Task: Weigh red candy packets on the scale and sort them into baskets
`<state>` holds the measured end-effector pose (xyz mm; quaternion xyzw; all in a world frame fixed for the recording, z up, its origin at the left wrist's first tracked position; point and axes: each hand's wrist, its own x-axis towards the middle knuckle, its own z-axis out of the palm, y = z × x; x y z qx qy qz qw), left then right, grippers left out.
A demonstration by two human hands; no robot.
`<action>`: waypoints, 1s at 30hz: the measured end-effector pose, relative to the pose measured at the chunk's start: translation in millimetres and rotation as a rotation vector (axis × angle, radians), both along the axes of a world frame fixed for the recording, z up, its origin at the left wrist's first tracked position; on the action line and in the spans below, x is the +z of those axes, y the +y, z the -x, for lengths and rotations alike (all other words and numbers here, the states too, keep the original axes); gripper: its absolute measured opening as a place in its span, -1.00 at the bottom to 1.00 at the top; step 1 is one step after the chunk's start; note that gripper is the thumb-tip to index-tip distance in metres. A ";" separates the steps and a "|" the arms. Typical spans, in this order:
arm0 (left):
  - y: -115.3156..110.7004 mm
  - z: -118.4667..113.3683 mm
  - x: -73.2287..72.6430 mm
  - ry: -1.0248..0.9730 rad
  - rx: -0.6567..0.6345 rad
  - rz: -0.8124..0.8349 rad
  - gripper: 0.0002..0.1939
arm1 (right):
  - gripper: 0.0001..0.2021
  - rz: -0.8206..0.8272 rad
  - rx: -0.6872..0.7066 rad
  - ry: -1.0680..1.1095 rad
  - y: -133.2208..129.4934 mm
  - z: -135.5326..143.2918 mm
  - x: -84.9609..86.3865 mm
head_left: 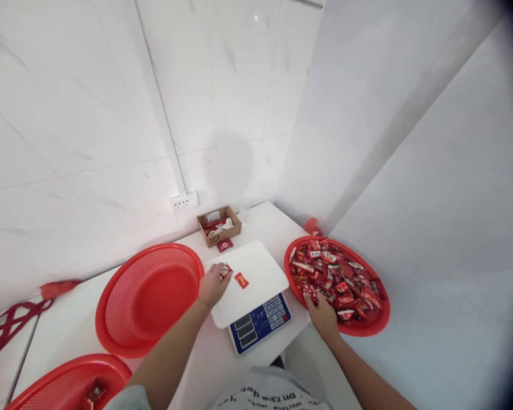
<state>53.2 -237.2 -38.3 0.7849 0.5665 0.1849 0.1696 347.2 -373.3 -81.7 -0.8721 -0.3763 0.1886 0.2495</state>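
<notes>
Over the left part of the scale's white tray [256, 256], my left hand [214, 283] is closed on a small red-and-white packet [226, 271]. One red packet with yellow marks [241, 280] lies on the tray beside it. The blue scale [260, 323] shows its keypad and displays below the tray. At the near left rim of a red basket [385, 319] full of red wrapped packets, my right hand [320, 312] has its fingers round a red packet with white dots [310, 291].
An empty red basket [154, 302] stands left of the scale, and another red basket [68, 381] is at the lower left. Behind the scale sit a small cardboard box [224, 234] and a dark red packet [224, 245]. Walls rise behind and at the right.
</notes>
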 end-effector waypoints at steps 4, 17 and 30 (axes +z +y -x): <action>5.2 55.3 20.1 -0.008 0.228 -0.050 -0.65 | -0.53 0.018 -0.011 -0.031 -0.3 1.6 1.4; -6.5 36.3 -21.6 0.336 -0.158 -0.106 -0.53 | -0.52 0.024 -0.017 -0.027 -0.8 1.6 1.5; -17.2 -27.6 -30.4 0.279 -0.415 0.060 -0.58 | -0.47 0.026 0.022 0.009 -2.5 -4.9 -7.4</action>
